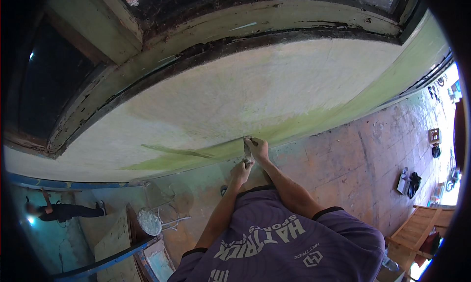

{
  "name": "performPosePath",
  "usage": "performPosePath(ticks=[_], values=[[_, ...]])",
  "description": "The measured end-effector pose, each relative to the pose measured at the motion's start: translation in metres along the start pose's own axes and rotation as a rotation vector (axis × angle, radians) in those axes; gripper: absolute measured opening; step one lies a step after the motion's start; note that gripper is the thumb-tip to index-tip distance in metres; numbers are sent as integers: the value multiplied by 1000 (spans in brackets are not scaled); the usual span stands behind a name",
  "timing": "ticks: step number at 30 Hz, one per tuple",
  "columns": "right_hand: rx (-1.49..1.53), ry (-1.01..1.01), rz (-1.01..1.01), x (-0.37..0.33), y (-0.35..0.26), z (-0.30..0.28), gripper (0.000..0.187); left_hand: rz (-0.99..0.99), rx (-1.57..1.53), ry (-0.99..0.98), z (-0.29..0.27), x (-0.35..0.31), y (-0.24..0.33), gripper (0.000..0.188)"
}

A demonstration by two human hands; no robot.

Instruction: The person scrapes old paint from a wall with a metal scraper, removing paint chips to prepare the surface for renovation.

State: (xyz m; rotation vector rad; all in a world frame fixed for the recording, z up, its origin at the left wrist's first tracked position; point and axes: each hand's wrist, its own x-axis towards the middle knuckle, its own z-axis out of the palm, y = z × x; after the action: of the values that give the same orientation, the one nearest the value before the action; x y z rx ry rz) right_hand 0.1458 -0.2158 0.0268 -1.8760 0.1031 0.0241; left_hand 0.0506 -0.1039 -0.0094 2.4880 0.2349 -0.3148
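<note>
Both hands (249,157) on scraper (248,152)

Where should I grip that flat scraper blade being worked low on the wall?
Grip the scraper blade by its lower end, coming from below, away from the wall. Its upper edge is pressed against the wall's green base band, so only the lower part is free. The right hand bears on it near the top, and the left hand holds beneath. Details of any handle are too small to tell.

matt plastered wall (235,90), weathered wooden frame (122,34)
</note>
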Motion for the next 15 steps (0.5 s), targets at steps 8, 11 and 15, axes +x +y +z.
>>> performPosePath(ticks=[8, 11, 15], values=[[158, -65, 49, 1, -39, -12, 28, -33, -49, 14, -9, 3, 12, 54], [164, -45, -32, 2, -22, -10, 30, -42, -35, 56, 0, -2, 14, 52], [55, -46, -48, 4, -30, -9, 30, -54, -10, 93, -9, -3, 19, 52]])
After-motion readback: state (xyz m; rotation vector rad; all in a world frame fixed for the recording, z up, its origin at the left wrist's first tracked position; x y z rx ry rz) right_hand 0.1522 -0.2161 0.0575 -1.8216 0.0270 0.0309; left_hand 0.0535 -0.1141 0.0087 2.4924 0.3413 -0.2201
